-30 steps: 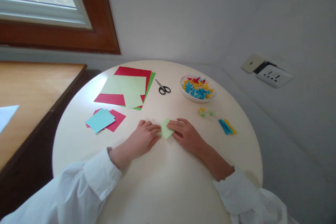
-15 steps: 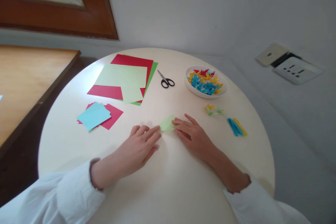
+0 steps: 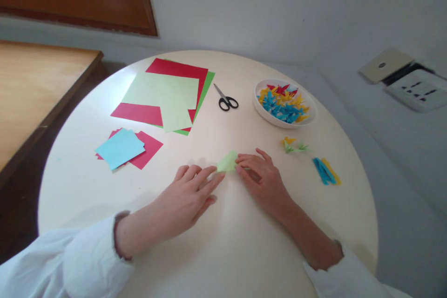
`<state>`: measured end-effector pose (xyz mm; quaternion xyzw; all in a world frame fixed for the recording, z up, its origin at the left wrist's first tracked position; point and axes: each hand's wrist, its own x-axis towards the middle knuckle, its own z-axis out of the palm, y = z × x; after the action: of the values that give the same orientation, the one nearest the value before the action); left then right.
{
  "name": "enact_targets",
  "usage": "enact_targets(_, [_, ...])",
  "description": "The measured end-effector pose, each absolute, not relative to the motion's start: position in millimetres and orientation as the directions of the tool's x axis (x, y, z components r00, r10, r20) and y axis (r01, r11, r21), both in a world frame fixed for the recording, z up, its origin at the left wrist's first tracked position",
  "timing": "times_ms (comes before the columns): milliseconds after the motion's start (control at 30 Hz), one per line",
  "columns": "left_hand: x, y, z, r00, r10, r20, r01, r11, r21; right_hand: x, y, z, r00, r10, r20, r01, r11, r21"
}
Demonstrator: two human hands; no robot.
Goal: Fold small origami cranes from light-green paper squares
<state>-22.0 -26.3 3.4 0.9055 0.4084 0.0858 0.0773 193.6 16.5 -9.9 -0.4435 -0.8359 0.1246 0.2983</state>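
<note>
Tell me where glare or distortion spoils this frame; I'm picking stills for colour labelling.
Head view: daylight glare washes the round table at its far left rim; the small green paper between the left hand and right hand stays sharp; wide-angle distortion bends the wall sockets at the right edge; colours in the bowl read clearly.
</note>
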Motion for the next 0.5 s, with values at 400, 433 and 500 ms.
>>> enact_targets(400, [-19.7, -26.1, 1.2, 0.641, 0.759, 0.111, 0.732, -0.649, 0.207, 182.2, 16.9, -6.4, -0.392, 0.825, 0.406, 0.745, 0.544, -0.386])
enact_targets(433, [-19.6, -26.0, 1.2, 0.640, 0.761, 0.105, 0.734, -0.646, 0.210, 182.1, 17.1, -6.4, -0.394, 0.829, 0.398, 0.741, 0.542, -0.396])
enact_targets(500, [-19.4, -25.8, 1.4, 0.637, 0.764, 0.106, 0.735, -0.643, 0.214, 182.1, 17.5, -5.8, -0.403, 0.826, 0.394, 0.727, 0.551, -0.410])
